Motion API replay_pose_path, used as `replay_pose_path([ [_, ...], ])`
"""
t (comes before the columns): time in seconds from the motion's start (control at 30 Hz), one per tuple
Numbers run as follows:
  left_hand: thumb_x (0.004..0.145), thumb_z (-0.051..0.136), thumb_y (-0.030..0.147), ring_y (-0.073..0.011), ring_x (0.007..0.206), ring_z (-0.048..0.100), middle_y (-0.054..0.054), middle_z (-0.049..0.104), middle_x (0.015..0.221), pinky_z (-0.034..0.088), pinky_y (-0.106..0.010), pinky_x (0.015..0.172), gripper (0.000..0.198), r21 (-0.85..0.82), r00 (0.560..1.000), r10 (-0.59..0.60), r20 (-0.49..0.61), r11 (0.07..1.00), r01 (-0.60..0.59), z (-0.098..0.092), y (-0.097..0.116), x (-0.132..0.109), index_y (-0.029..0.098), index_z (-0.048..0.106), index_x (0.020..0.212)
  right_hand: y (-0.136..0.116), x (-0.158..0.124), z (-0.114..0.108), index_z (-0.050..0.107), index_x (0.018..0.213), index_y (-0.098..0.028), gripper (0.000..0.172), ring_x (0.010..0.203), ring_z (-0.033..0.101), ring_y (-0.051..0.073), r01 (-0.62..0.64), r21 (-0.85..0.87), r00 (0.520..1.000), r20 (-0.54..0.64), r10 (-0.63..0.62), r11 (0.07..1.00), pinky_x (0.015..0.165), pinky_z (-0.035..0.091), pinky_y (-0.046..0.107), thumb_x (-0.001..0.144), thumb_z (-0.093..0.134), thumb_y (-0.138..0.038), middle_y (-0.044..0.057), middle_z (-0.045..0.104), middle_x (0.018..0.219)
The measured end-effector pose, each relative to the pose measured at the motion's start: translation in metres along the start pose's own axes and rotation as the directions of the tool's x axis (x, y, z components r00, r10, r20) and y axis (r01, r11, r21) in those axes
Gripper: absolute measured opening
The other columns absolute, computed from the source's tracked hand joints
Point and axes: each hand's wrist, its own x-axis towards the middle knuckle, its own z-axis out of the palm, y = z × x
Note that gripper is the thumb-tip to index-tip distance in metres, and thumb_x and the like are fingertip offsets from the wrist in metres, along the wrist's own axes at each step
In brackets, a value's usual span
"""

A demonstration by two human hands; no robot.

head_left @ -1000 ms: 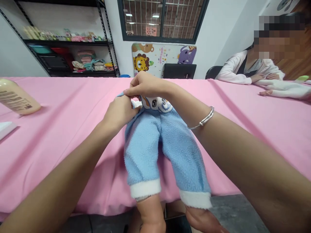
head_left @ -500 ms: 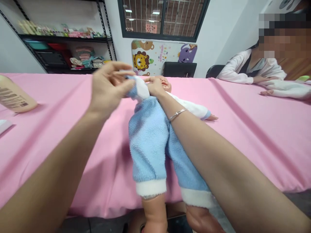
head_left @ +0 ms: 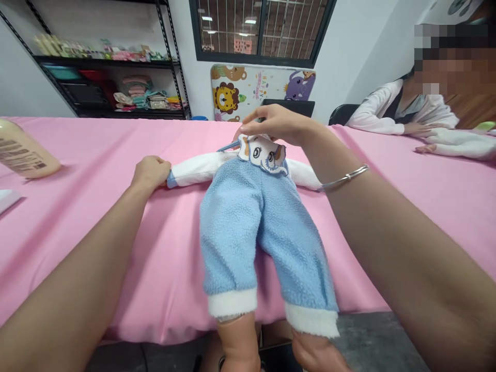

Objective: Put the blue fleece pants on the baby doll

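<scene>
A baby doll lies on its back, head away from me, in fleecy blue trousers (head_left: 232, 222) with white cuffs and a white top (head_left: 267, 155) with an animal face on its front. My left hand (head_left: 152, 171) is closed around the blue-edged end of the doll's left-side sleeve (head_left: 194, 169), which is stretched out sideways. Over the doll's neck and head is my right hand (head_left: 277, 124), its fingers extended and slightly bent; it hides most of the head. A bracelet (head_left: 344, 178) circles my right wrist. The doll's bare legs (head_left: 238, 341) hang past the table's near edge.
A pink cloth (head_left: 166, 289) covers the table. At the left are a beige bottle (head_left: 27, 150) and a white object (head_left: 8, 200). Another person (head_left: 380, 111) sits at the far right, arms on the table. Behind stand a shelf (head_left: 108, 63) and a black chair back (head_left: 290, 107).
My left hand moved left and down, drawing the doll's bent arm out straight. My right hand shifted right and up from the doll's chest, uncovering the face print on the top.
</scene>
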Motion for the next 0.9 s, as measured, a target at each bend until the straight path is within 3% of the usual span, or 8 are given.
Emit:
replay_pose_path([
  [0.13,0.085,0.036,0.025,-0.0193,0.063,0.053,-0.006,0.054,0.058,0.043,-0.034,0.061,0.03,0.386,0.979,0.046,0.197,0.915,-0.12,-0.009,-0.001,0.0,0.012,0.062,0.078,0.042,-0.02,-0.031,0.063,0.111,-0.014,0.047,0.083,0.061,0.015,-0.096,0.118,0.995,0.053,0.09,0.988,0.069,0.053,0.024,0.068,0.079,-0.023,0.009,0.063,0.095],
  [0.27,0.087,0.034,0.03,-0.0305,0.086,0.059,-0.012,0.06,0.086,0.042,-0.037,0.064,0.037,0.522,0.999,0.025,0.026,0.852,-0.035,-0.011,0.008,-0.005,0.011,0.063,0.1,0.088,-0.04,-0.026,0.063,0.107,-0.013,0.039,0.078,0.059,0.009,-0.175,0.221,0.982,-0.034,0.187,0.959,0.064,0.049,0.016,0.071,0.075,-0.019,0.007,0.064,0.094],
  [0.33,0.089,0.035,0.03,-0.0297,0.092,0.059,-0.011,0.063,0.097,0.044,-0.039,0.069,0.034,0.5,0.978,0.18,-0.11,0.86,-0.102,-0.007,0.02,-0.015,0.015,0.061,0.105,0.098,-0.045,-0.017,0.064,0.102,-0.013,0.029,0.072,0.057,0.006,-0.159,0.215,0.976,-0.111,0.186,0.963,0.059,0.046,0.014,0.075,0.073,-0.021,0.006,0.063,0.091],
  [0.43,0.09,0.043,0.026,-0.0189,0.084,0.06,-0.004,0.066,0.094,0.047,-0.034,0.074,0.02,0.284,0.762,0.591,-0.265,0.803,-0.524,0.006,0.052,-0.04,0.018,0.061,0.096,0.102,-0.049,-0.01,0.063,0.087,-0.011,0.021,0.055,0.044,0.003,-0.153,0.14,0.97,-0.169,0.176,0.978,0.047,0.034,0.014,0.084,0.066,-0.032,0.003,0.056,0.071],
  [0.57,0.091,0.048,0.02,-0.0132,0.085,0.059,-0.004,0.065,0.093,0.049,-0.027,0.082,0.012,-0.027,0.316,0.949,0.01,0.316,-0.948,0.034,0.111,-0.081,0.016,0.06,0.091,0.103,-0.054,-0.016,0.056,0.078,-0.012,0.039,0.049,0.035,0.002,-0.133,0.408,0.988,-0.022,0.155,0.903,0.044,0.031,0.014,0.077,0.071,-0.047,-0.001,0.042,0.059],
  [0.63,0.092,0.045,0.017,-0.0152,0.095,0.059,-0.007,0.064,0.101,0.048,-0.029,0.089,0.016,-0.039,0.179,0.969,0.167,0.188,-0.981,0.05,0.138,-0.095,0.014,0.06,0.096,0.106,-0.056,-0.02,0.059,0.089,-0.015,0.04,0.054,0.041,0.002,-0.097,0.618,0.991,-0.01,0.131,0.78,0.05,0.039,0.014,0.066,0.082,-0.039,-0.001,0.05,0.069],
  [0.73,0.094,0.036,0.013,-0.0195,0.1,0.06,-0.011,0.064,0.106,0.047,-0.035,0.094,0.027,0.075,0.244,0.893,0.377,0.233,-0.969,0.075,0.164,-0.1,0.009,0.061,0.1,0.109,-0.057,-0.022,0.059,0.102,-0.022,0.053,0.066,0.054,0.005,-0.055,0.715,0.983,-0.085,0.165,0.697,0.061,0.049,0.018,0.056,0.085,-0.026,-0.001,0.06,0.088],
  [0.9,0.091,0.029,0.005,-0.0223,0.109,0.058,-0.017,0.06,0.114,0.05,-0.034,0.091,0.037,0.211,0.427,0.809,0.404,0.372,-0.904,0.098,0.172,-0.094,0.003,0.057,0.114,0.111,-0.053,-0.018,0.061,0.097,-0.016,0.055,0.072,0.057,0.008,-0.003,0.517,0.952,-0.26,0.16,0.856,0.063,0.049,0.019,0.048,0.084,-0.027,0.003,0.062,0.089],
])
